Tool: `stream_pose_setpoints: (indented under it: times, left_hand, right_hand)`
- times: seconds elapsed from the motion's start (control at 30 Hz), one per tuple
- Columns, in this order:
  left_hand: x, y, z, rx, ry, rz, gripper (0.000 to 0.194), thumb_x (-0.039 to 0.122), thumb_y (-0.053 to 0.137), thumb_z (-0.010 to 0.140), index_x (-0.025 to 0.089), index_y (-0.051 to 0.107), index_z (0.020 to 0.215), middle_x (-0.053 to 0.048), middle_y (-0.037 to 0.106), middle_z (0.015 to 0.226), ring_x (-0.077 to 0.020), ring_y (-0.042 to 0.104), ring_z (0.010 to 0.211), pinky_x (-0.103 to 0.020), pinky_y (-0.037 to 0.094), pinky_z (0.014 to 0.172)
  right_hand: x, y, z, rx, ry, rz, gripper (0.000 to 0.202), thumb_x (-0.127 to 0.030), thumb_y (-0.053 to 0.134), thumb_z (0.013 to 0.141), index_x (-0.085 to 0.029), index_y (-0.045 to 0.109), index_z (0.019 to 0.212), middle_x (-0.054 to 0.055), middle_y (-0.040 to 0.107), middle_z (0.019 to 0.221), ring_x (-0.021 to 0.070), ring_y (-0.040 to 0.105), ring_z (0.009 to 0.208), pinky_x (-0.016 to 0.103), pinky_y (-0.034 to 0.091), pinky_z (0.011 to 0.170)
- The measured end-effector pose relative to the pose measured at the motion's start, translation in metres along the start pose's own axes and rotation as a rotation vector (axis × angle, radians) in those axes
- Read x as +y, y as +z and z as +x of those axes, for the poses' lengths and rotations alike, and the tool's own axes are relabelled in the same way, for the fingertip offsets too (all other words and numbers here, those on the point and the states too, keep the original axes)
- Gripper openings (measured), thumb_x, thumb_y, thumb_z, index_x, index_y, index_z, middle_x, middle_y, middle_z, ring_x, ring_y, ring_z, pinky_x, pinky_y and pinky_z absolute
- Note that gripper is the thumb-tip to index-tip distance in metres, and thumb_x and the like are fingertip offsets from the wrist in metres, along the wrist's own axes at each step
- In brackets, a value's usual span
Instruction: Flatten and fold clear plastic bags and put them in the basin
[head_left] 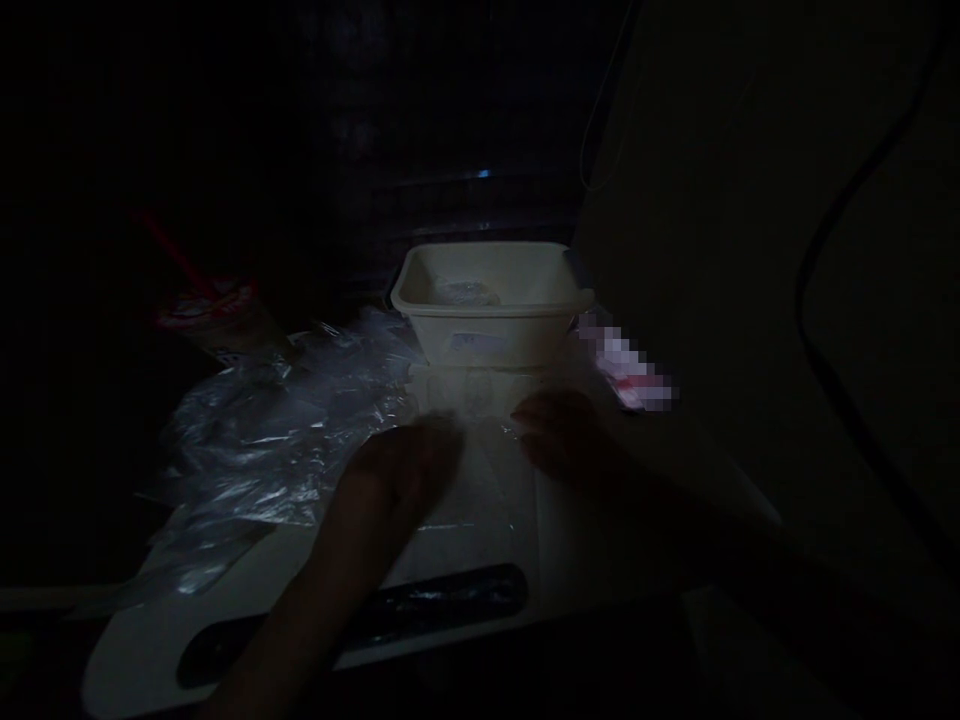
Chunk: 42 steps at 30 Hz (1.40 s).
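Your left hand (409, 462) and right hand (564, 440) sit apart, grip unclear, at flat clear plastic film (480, 490); dimness could make you snag the crumpled clear plastic pile (262, 430).

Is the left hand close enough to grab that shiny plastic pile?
Probably yes: the left hand is right by the plastic pile, and nothing seems to block it, though it's dark.

One left hand (397, 470), one right hand (566, 435), one cream rectangular tub (487, 335).
Also one flat piece of clear plastic (487, 490); one heap of clear plastic bags (277, 440), too tangled to number; one cup (244, 325) with one red straw (176, 250); one white board (142, 650) with one dark elongated strip (457, 595); one pixelated item (630, 370); one thick cable (801, 300).
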<state>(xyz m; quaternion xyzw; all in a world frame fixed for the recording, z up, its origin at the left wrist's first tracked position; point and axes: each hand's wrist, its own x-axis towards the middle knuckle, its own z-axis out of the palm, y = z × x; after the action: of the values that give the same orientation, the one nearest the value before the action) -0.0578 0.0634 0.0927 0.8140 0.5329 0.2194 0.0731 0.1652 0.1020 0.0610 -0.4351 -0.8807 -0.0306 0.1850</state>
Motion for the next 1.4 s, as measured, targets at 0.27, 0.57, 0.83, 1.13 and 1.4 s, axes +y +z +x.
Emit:
stream_pose_setpoints:
  times: [0.27, 0.57, 0.83, 1.13, 1.4]
  left_hand:
    - [0.002, 0.003, -0.066, -0.022, -0.094, 0.124, 0.033, 0.026, 0.033, 0.082, 0.021, 0.046, 0.113, -0.004, 0.054, 0.111, -0.0195, 0.048, 0.103, -0.037, 0.043, 0.082]
    - [0.010, 0.016, -0.088, -0.099, 0.201, 0.303, 0.039, 0.021, 0.040, 0.078, 0.018, 0.041, 0.117, -0.007, 0.040, 0.125, -0.0222, 0.033, 0.115, -0.045, 0.033, 0.089]
    - [-0.009, 0.011, -0.050, -0.179, 0.074, 0.247, 0.043, 0.027, 0.035, 0.082, 0.020, 0.030, 0.124, -0.005, 0.034, 0.129, -0.0247, 0.033, 0.113, -0.043, 0.034, 0.085]
    - [-0.018, 0.014, -0.036, -0.224, 0.095, 0.292, 0.042, 0.039, 0.033, 0.082, 0.019, 0.039, 0.118, -0.010, 0.032, 0.130, -0.0281, 0.029, 0.114, -0.045, 0.029, 0.086]
    - [-0.011, 0.016, -0.038, -0.233, 0.050, 0.307, 0.045, 0.039, 0.031, 0.083, 0.019, 0.031, 0.123, -0.012, 0.029, 0.131, -0.0272, 0.026, 0.115, -0.044, 0.025, 0.088]
  right_hand:
    - [-0.033, 0.021, 0.099, -0.233, 0.028, 0.158, 0.021, -0.026, 0.044, 0.074, -0.018, 0.058, 0.088, 0.006, 0.061, 0.088, 0.0211, 0.052, 0.085, 0.035, 0.034, 0.075]
    - [-0.047, 0.046, 0.145, -0.310, 0.010, 0.322, 0.010, -0.015, 0.052, 0.064, -0.016, 0.062, 0.066, 0.005, 0.062, 0.077, 0.0152, 0.057, 0.069, 0.023, 0.038, 0.060]
    - [-0.037, 0.047, 0.137, -0.181, 0.084, 0.600, 0.010, -0.013, 0.050, 0.065, -0.012, 0.059, 0.068, 0.003, 0.061, 0.072, 0.0113, 0.055, 0.067, 0.020, 0.038, 0.060]
    - [-0.036, 0.045, 0.135, -0.213, 0.202, 1.042, 0.007, -0.017, 0.049, 0.068, -0.012, 0.052, 0.064, 0.001, 0.061, 0.066, 0.0064, 0.053, 0.053, 0.018, 0.041, 0.052]
    - [-0.034, 0.041, 0.131, -0.222, 0.330, 1.349, 0.018, -0.003, 0.054, 0.060, -0.011, 0.055, 0.076, -0.006, 0.052, 0.055, 0.0037, 0.049, 0.049, 0.016, 0.038, 0.049]
